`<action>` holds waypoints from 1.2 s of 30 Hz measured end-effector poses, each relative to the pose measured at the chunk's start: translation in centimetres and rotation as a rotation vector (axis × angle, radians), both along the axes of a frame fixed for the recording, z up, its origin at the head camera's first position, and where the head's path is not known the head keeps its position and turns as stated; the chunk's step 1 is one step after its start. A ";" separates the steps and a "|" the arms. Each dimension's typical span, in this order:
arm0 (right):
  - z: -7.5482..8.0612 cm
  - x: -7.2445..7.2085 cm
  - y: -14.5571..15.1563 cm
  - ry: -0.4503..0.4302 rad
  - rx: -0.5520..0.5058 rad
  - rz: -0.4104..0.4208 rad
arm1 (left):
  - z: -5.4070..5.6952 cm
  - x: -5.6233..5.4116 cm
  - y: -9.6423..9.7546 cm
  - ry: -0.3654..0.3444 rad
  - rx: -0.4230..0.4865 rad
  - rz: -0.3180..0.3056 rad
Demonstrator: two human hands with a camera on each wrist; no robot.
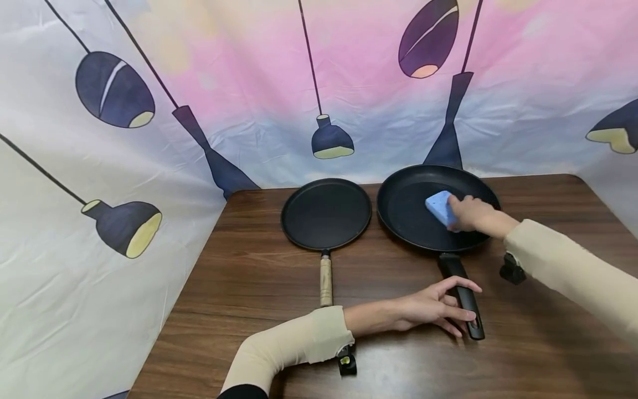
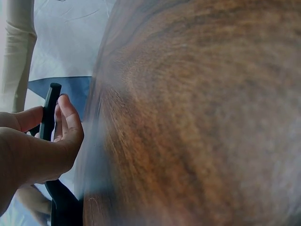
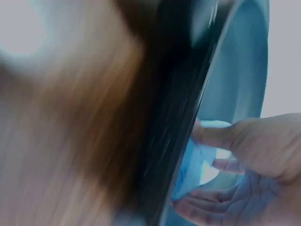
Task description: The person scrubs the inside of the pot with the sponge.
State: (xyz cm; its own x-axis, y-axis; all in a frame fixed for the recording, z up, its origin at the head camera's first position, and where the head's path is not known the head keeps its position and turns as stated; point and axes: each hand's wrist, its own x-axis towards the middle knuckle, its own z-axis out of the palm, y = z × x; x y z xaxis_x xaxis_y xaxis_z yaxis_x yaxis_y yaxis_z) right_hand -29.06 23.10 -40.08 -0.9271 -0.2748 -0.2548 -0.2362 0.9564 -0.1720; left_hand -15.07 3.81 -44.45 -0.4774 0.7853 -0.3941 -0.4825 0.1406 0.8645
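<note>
A large black frying pan (image 1: 404, 216) lies on the table at the right, its black handle (image 1: 467, 302) pointing toward me. My left hand (image 1: 423, 307) holds that handle near its end. In the left wrist view, the thumb and fingers of the left hand (image 2: 44, 146) are on opposite sides of the handle (image 2: 48, 117). Inside the pan, my right hand (image 1: 468, 213) grips a light blue sponge (image 1: 440, 207) against the right part of the cooking surface. The right wrist view is blurred, but the sponge (image 3: 190, 165) shows between thumb and fingers of the right hand (image 3: 254, 169).
Left of the frying pan lies a flat round black pan (image 1: 326, 213) with a light wooden-looking handle (image 1: 326, 280), partly behind the left forearm. Both pans rest on a brown wooden table (image 1: 239, 277). A cloth printed with lamps (image 1: 269, 83) hangs behind it.
</note>
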 end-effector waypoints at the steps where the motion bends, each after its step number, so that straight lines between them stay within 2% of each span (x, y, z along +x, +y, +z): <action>1: 0.1 0.4 -1.0 -0.008 -0.015 0.025 | 0.0 0.0 0.0 0.000 0.003 0.003; 5: 0.5 1.4 -4.7 0.022 -0.069 0.193 | 0.0 -0.1 -0.1 0.016 0.014 0.014; 8: 0.5 1.7 -5.8 0.060 -0.058 0.262 | 0.0 0.0 0.0 0.024 0.019 0.010; 12: 0.2 1.0 -4.8 0.071 -0.042 0.215 | 0.0 0.1 0.1 0.011 0.022 0.005; 19: 0.1 -1.5 1.4 0.055 0.023 0.044 | 0.0 0.0 0.2 0.003 0.016 0.005; 23: 0.1 -1.8 3.3 0.021 0.020 0.005 | -0.2 0.0 0.2 0.008 0.018 0.007; 26: 0.5 -1.2 2.2 -0.022 0.033 0.011 | -0.3 0.0 0.1 0.020 0.012 0.003; 29: 1.1 -0.4 -0.2 -0.067 0.044 0.019 | -0.2 0.0 -0.1 0.027 0.005 -0.005; 36: 1.1 0.6 -5.6 -0.048 -0.019 0.141 | 0.0 0.2 -0.2 0.060 -0.010 -0.010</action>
State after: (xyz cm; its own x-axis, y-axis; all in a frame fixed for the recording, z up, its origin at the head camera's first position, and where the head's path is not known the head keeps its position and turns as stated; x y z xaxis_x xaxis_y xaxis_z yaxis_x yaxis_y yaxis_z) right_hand -28.49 17.54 -39.02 -0.8656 -0.4070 -0.2918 -0.3593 0.9106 -0.2041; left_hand -14.92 3.60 -44.41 -0.4923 0.7865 -0.3729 -0.4287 0.1537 0.8903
